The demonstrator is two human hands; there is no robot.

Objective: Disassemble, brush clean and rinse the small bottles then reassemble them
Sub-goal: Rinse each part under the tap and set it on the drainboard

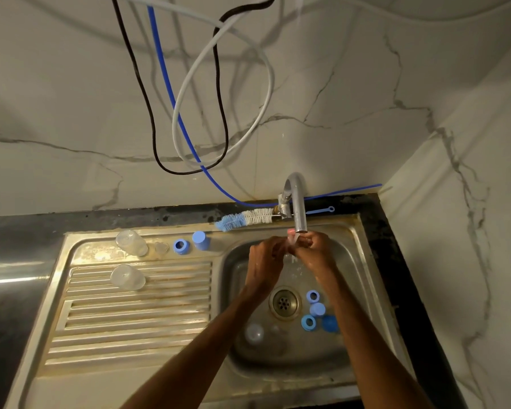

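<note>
Presently, head view, the only one: left hand [265,256] and right hand [316,250] meet directly under the faucet [297,202], fingers of both curled round a small pale piece [292,239] held in the running water; which part of a bottle it is cannot be told. Lying loose on the floor of the basin [292,361]: two blue rings [308,322], a pale blue cap [317,309], a darker blue cap [329,323], and a clear bottle [254,333], all near the drain [284,302]. On the drainboard [136,314]: another clear bottle [130,242] on its side, a clear teat [160,248], a blue ring [180,245], a blue cap [200,240], a clear dome cover [127,277]. The brush [245,218] lies on the dark ledge behind. Risks, as judged: the wet piece is small and slick, so a loosened pinch would likely drop it toward the drain; flow could nudge the light rings there too. The bottle on its side may roll along the drainboard. Two sets lie apart, so mixing rinsed with unrinsed parts is plausible. The ledge looks stained, which could re-soil the bristles.
</note>
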